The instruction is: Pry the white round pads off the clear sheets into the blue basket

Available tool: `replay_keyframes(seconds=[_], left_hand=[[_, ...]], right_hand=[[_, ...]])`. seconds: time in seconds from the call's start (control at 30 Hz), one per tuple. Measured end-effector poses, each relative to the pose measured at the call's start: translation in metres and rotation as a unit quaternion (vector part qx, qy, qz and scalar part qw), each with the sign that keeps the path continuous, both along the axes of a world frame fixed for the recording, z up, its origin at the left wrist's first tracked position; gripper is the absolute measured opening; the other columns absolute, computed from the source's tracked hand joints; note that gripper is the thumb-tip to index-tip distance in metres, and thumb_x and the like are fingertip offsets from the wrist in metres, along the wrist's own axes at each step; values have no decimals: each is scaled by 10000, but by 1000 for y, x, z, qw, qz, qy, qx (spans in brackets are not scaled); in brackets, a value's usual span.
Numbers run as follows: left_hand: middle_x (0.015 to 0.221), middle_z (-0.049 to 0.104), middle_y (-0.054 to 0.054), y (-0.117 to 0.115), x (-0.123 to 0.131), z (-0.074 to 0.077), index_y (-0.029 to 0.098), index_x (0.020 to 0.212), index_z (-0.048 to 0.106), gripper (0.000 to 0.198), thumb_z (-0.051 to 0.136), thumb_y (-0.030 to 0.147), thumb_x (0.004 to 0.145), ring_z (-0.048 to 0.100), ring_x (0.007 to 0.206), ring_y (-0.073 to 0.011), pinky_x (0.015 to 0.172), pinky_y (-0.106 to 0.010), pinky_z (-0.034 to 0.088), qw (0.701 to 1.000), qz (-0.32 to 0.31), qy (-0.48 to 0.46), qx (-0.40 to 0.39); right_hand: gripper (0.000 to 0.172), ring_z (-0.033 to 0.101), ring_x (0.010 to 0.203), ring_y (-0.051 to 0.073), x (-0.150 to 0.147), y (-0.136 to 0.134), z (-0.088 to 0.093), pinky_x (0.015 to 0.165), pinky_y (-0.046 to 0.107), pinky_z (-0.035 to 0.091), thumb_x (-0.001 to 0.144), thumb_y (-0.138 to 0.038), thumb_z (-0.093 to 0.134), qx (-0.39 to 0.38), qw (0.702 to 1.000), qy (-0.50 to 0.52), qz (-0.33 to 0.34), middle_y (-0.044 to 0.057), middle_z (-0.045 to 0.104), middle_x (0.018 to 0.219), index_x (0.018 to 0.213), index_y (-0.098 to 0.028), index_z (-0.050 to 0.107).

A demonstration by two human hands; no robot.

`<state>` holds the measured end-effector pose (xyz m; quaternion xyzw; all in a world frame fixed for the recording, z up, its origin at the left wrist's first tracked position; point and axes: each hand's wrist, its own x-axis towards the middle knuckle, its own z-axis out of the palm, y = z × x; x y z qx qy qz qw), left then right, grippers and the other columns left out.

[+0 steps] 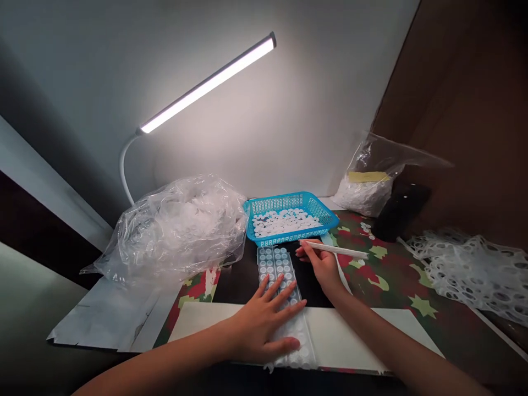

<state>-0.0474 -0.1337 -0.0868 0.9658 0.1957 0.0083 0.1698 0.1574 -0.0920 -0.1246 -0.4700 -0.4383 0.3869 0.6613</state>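
Clear blister strip [275, 263] holding round white discs lies lengthwise on a dark mat [235, 283] at lower centre, pinned under the flat, spread left hand [264, 322], apparently to steady it. The right hand [324, 269] pinches a white stylus [336, 251] just beside the strip, close to a blue plastic basket [315, 212] of loose white discs [284, 223]. A bulging plastic bag [173, 231] sits to the left.
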Motion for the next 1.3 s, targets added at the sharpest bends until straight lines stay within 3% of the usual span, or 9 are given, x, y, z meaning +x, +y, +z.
replay_keyframes(seconds=[0.1, 0.37, 0.53, 0.63, 0.73, 0.83, 0.93, 1.1, 1.3], left_hand=[[1524, 94, -88, -3, -2, 1, 286, 1444, 176, 653, 359, 556, 879, 14, 1378, -390, 1058, -654, 88, 1000, -16, -12, -2], [1507, 197, -57, -10, -3, -8, 336, 1445, 125, 660, 419, 480, 873, 149, 1351, -428, 1029, -662, 208, 996, -85, -5, 15], [1439, 378, -97, 7, 16, -1, 207, 1428, 239, 622, 377, 484, 889, 345, 1325, -258, 1112, -452, 262, 996, 24, -89, -4], [1353, 482, -138, 23, 33, -10, 126, 1313, 431, 516, 400, 412, 885, 379, 1302, -264, 1099, -439, 303, 987, 52, -146, 47], [1240, 570, -145, 35, 43, -24, 113, 1215, 525, 425, 422, 336, 868, 448, 1246, -257, 1059, -408, 365, 982, 55, -169, 60], [1278, 545, -124, 39, 43, -28, 128, 1277, 471, 482, 433, 385, 871, 461, 1232, -237, 1083, -384, 324, 988, 25, -154, 22], [1355, 482, -96, 41, 39, -22, 164, 1347, 395, 602, 464, 493, 848, 413, 1272, -239, 1121, -383, 235, 988, -29, -149, -11], [1413, 410, -97, 44, 36, -15, 210, 1387, 351, 702, 496, 575, 805, 367, 1303, -257, 1118, -376, 204, 987, -75, -142, -30], [1416, 397, -120, 45, 36, -20, 204, 1396, 336, 721, 508, 571, 799, 366, 1299, -275, 1112, -403, 191, 986, -81, -141, -18]], right_hand=[[276, 588, 656, 178, 10, 4, -4, 597, 300, 468, 743, -492, 650, -10, 1000, 11, -20, 13, 638, 691, 801, -224, 627], [260, 550, 547, 142, 23, 23, -7, 518, 272, 435, 736, -476, 663, -9, 999, -33, 38, -6, 610, 603, 725, -218, 632], [215, 594, 621, 177, 19, 29, 0, 568, 298, 455, 769, -448, 638, 13, 988, -120, 95, 2, 644, 662, 782, -235, 664], [154, 625, 771, 215, 18, 28, 7, 705, 337, 477, 768, -389, 657, 31, 972, -184, 143, 23, 688, 786, 782, -243, 702], [110, 633, 783, 213, 21, 26, 12, 738, 341, 480, 784, -333, 655, 58, 944, -262, 192, 29, 701, 813, 801, -245, 719], [146, 640, 813, 190, 22, 25, 10, 745, 319, 498, 847, -294, 589, 109, 908, -342, 214, 42, 698, 872, 906, -223, 703], [170, 638, 869, 176, 20, 25, 6, 779, 302, 513, 873, -280, 566, 130, 887, -375, 235, 52, 695, 921, 954, -204, 696], [208, 615, 946, 190, 16, 25, 5, 857, 343, 506, 900, -270, 530, 188, 844, -417, 279, 35, 714, 969, 1037, -213, 676], [230, 615, 959, 195, 14, 27, 5, 837, 333, 515, 911, -260, 509, 199, 824, -454, 274, 22, 717, 982, 1062, -207, 674]])
